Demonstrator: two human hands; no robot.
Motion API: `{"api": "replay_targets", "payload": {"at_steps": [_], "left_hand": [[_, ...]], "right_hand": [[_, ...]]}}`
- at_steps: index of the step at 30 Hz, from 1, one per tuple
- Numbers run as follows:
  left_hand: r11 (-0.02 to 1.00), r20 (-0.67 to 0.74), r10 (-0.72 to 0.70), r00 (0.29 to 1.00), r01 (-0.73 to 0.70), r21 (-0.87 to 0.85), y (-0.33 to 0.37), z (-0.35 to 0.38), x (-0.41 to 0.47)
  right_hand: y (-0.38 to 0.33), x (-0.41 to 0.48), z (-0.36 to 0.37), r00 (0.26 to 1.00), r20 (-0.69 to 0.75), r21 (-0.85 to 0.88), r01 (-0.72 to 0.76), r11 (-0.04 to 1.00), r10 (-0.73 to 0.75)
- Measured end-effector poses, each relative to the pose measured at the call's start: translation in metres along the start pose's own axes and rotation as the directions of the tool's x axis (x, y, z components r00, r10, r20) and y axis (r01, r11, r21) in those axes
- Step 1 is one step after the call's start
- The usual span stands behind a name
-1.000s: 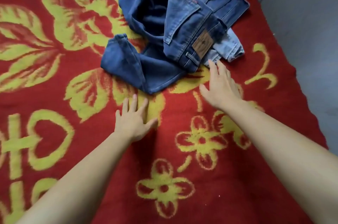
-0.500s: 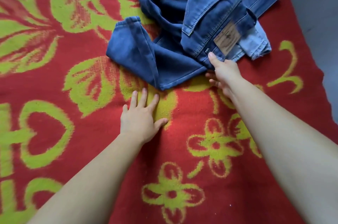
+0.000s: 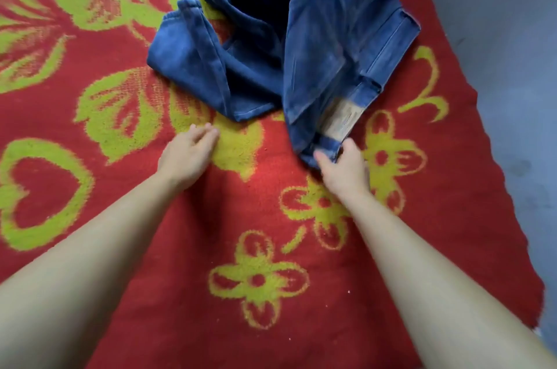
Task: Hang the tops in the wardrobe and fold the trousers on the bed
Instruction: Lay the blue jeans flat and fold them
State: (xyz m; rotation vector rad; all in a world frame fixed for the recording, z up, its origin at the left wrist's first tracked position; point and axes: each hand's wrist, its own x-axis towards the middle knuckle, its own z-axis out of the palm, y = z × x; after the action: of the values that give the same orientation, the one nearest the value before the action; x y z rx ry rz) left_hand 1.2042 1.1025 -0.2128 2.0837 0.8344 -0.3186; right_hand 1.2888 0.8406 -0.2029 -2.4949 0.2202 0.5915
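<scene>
Where the blue trousers [image 3: 271, 37] lie crumpled on the bed [image 3: 407, 248], they sit toward its far side. They form a heap of dark denim, with one folded leg end sticking out to the left and the waistband end drawn toward me on the right. At that near end a tan patch [image 3: 342, 120] is sewn onto the waistband. My right grip [image 3: 343, 169] is clenched on the denim just below the patch, fingers and thumb pinched round the edge. The cloth runs in a stretched ridge from the heap down to it.

My left grip [image 3: 188, 153] grasps nothing. It is released, fingers loosely together and pointing at the heap, just short of the nearest fold and not touching it. It lies low over the bed, and I cannot tell whether it rests there or hovers. Both my bare forearms reach in from the bottom corners.

Under everything is a red blanket [image 3: 180, 293] with yellow-green flowers, leaves and a heart shape at the left. Its wavy edge runs down the right side, and past it is a plain grey surface [image 3: 506, 97]. The denim is blurred, so I cannot make out its stitching.
</scene>
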Motion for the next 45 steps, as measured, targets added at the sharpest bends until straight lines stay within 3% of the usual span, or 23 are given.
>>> {"api": "replay_targets", "payload": {"at_steps": [2,5,7,9,11,15,20,23,25,27,29,31,32,34,37,39,41,43,45], "left_hand": [[0.993,-0.17,-0.022,0.985,0.001,-0.118,0.008,0.005,-0.014],[0.995,-0.383,0.04,0.923,-0.07,-0.064,0.026,0.02,-0.047],[0.973,-0.364,0.153,0.919,-0.204,-0.108,0.042,0.036,-0.068],[0.952,-0.254,0.165,0.953,-0.221,-0.21,0.063,0.055,-0.08],[0.961,-0.207,0.103,0.973,-0.151,-0.233,0.08,0.069,-0.087],[0.987,-0.378,0.015,0.926,-0.075,-0.143,0.073,0.076,-0.102],[0.975,-0.375,-0.167,0.912,0.096,-0.199,-0.001,0.05,-0.135],[0.926,-0.391,-0.374,0.841,0.316,-0.205,-0.056,0.026,-0.161],[0.86,-0.379,-0.511,0.772,0.461,-0.219,-0.081,0.011,-0.183],[0.82,-0.413,-0.56,0.718,0.551,-0.155,-0.088,0.003,-0.201],[0.871,-0.537,-0.391,0.747,0.489,0.046,-0.074,0.001,-0.208],[0.962,-0.579,-0.001,0.815,0.158,0.222,-0.047,0.007,-0.207],[0.958,-0.544,0.206,0.813,-0.053,0.283,-0.033,0.015,-0.204],[0.85,-0.394,0.515,0.761,-0.397,0.345,0.001,0.037,-0.194],[0.598,-0.04,0.767,0.64,-0.691,0.406,0.058,0.081,-0.173],[0.384,0.315,0.742,0.592,-0.76,0.523,0.085,0.106,-0.156],[0.178,0.601,0.499,0.625,-0.752,0.635,0.096,0.118,-0.139],[0.091,0.648,0.344,0.679,-0.711,0.697,0.097,0.121,-0.128],[0.057,0.617,0.317,0.72,-0.664,0.746,0.093,0.121,-0.126]], "right_hand": [[0.034,-0.032,0.006,0.994,0.106,-0.085,-0.021,0.996,0.03],[0.069,-0.07,0.008,0.97,0.235,-0.08,-0.045,0.996,0.063],[0.083,-0.092,0.005,0.949,0.314,-0.11,0.008,0.994,0.027],[0.095,-0.11,0.003,0.91,0.415,-0.179,0.071,0.981,0.01],[0.107,-0.126,0.003,0.865,0.501,-0.211,0.093,0.973,0.026],[0.127,-0.14,-0.002,0.819,0.571,-0.217,0.09,0.972,0.052],[0.14,-0.153,0.001,0.779,0.621,0.051,-0.148,0.988,0.085],[0.133,-0.167,0.014,0.785,0.611,0.184,-0.268,0.946,0.104],[0.125,-0.178,0.025,0.765,0.638,0.185,-0.264,0.947,0.089],[0.116,-0.191,0.036,0.754,0.653,0.165,-0.231,0.959,0.069],[0.109,-0.206,0.048,0.709,0.702,0.113,-0.217,0.97,0.077],[0.106,-0.223,0.06,0.622,0.772,0.081,-0.296,0.952,0.128],[0.107,-0.23,0.065,0.589,0.794,0.066,-0.326,0.943,0.148],[0.112,-0.243,0.075,0.556,0.821,0.054,-0.302,0.952,0.13],[0.119,-0.263,0.077,0.493,0.866,0.055,-0.25,0.967,0.078],[0.127,-0.273,0.082,0.492,0.868,0.076,-0.266,0.961,0.067],[0.132,-0.279,0.089,0.526,0.848,0.095,-0.262,0.961,0.059],[0.133,-0.281,0.097,0.565,0.822,0.095,-0.252,0.963,0.067],[0.13,-0.284,0.103,0.578,0.812,0.099,-0.263,0.96,0.075]]}}
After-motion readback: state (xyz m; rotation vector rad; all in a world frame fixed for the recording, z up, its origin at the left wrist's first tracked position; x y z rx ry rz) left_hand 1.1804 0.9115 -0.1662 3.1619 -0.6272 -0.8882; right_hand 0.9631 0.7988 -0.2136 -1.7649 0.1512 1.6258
